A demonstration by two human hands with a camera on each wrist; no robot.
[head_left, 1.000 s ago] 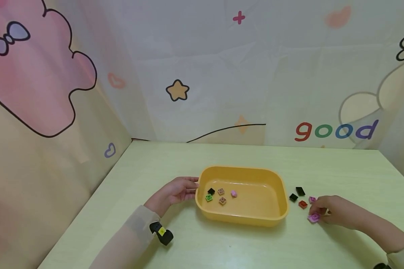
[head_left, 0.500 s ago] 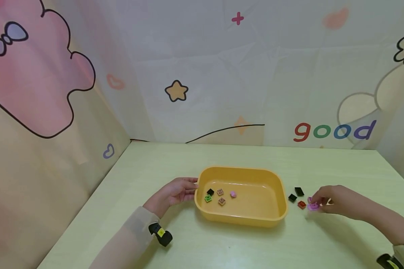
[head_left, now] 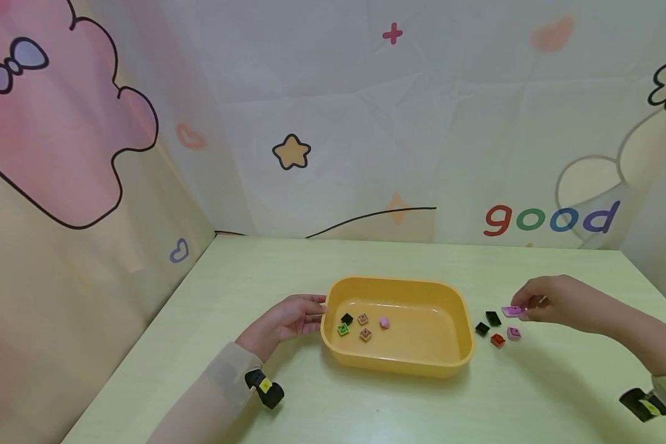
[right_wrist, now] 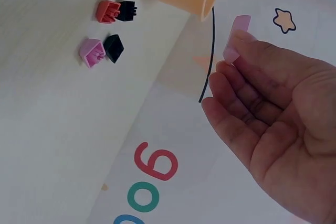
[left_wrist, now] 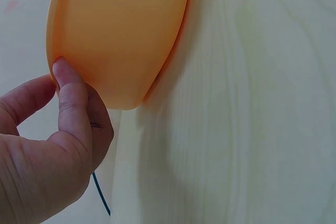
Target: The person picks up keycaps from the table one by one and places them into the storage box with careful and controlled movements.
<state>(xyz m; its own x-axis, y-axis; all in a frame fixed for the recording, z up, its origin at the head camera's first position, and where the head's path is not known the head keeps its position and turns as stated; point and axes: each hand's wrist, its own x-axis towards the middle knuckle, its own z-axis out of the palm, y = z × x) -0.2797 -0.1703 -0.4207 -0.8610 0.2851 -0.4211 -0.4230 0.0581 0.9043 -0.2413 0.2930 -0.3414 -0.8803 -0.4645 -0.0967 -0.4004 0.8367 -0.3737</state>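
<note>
My right hand (head_left: pixel 557 300) pinches a wide pink keycap (head_left: pixel 512 311) between thumb and fingers, held above the table. In the right wrist view the pink keycap (right_wrist: pixel 237 38) shows side-on at the fingertips. Below it lie a smaller pink keycap (head_left: pixel 513 333), a red keycap (head_left: pixel 497 340) and two black ones (head_left: pixel 493 318). My left hand (head_left: pixel 288 320) holds the left end of a yellow plastic tray (head_left: pixel 399 364), with its rim pinched in the left wrist view. Inside the tray sit several keycaps, among them a green one (head_left: pixel 343 329) and a pink one (head_left: pixel 384 322).
The pale wooden table (head_left: pixel 377 413) extends around the tray and the loose keycaps. A printed cloth (head_left: pixel 338 111) stands behind and along the sides. Both wrists wear black camera straps (head_left: pixel 264 387).
My right hand has lifted the wide pink keycap off the table and moved it away from me, uncovering the smaller pink keycap. My left hand stays at the tray.
</note>
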